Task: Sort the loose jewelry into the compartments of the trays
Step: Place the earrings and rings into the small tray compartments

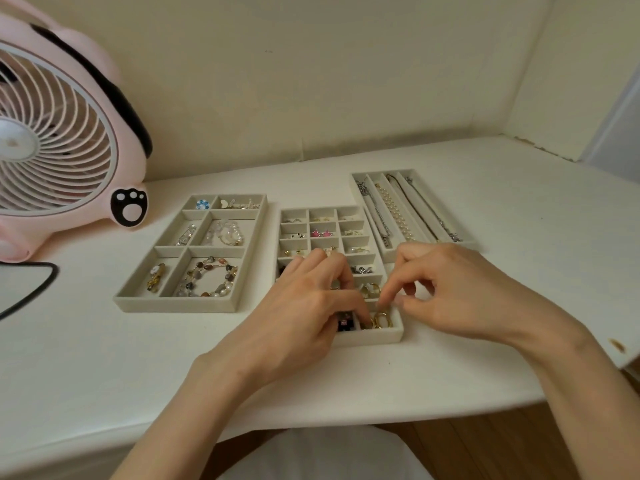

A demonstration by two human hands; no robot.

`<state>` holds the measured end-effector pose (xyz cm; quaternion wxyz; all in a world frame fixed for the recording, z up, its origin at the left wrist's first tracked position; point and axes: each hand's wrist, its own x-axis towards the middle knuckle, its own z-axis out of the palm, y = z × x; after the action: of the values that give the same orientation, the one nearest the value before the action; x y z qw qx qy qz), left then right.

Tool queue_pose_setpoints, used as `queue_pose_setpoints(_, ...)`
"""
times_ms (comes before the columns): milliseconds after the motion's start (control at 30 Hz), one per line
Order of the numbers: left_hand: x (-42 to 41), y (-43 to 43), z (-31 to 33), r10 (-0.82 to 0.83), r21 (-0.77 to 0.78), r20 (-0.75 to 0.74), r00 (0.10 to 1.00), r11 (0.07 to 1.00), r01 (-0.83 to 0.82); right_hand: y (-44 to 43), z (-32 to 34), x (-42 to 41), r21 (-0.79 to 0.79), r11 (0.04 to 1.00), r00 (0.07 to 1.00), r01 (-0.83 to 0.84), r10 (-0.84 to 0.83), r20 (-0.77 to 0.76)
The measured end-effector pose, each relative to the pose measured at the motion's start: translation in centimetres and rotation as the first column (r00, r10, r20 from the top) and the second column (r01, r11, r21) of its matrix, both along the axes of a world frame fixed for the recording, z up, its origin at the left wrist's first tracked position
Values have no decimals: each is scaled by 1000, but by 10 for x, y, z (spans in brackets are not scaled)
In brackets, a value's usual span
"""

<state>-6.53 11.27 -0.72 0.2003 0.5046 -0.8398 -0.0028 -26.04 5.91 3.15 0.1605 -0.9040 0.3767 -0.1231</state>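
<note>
Three beige trays lie on the white table. The left tray [254, 237] holds bracelets and brooches in large compartments. The middle tray [381, 336] has many small cells with earrings and rings. The right tray [474, 242] holds necklaces in long slots, among them a pearl strand [394, 213]. My left hand [304, 306] and my right hand [460, 289] hover over the middle tray's near right cells. Their fingertips meet above gold hoop earrings [379, 320] in the nearest right cell. Whether either hand pinches a piece is hidden by the fingers.
A pink fan [65, 133] with a paw print stands at the far left, its black cable [31, 292] lying on the table. Walls close off the back and right. The table's front edge runs just under my forearms.
</note>
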Motion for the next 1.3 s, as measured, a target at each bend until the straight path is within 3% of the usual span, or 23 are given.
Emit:
queue_pose_setpoints(133, -1, -1, 0, -19, -34, 9, 1000, 999, 19, 8, -1, 9, -129, 992, 992, -12, -4, -124)
queue_pose_setpoints(233, 1, -2, 3, 29, -58, -122, 992, 998, -36, 12, -2, 13, -154, 988, 986, -15, -11, -168)
queue_pose_setpoints(367, 7, -2, 7, 79, -87, -200, 977, 991, -98, 12, -2, 14, -159, 987, 984, -3, -26, -175)
queue_pose_setpoints(767, -2, -3, 1, 5, -23, -137, 991, 1000, -9, 8, -3, 13, -106, 994, 991, -38, 24, -132)
queue_pose_setpoints(933, 0, -4, 3, 64, -96, -245, 967, 991, -89, 5, -6, 17, -86, 994, 989, -72, 60, -132)
queue_pose_setpoints(1300, 1, -4, 2, 135, -122, -293, 947, 977, -177, 5, -4, 22, -214, 963, 969, -163, 115, -217)
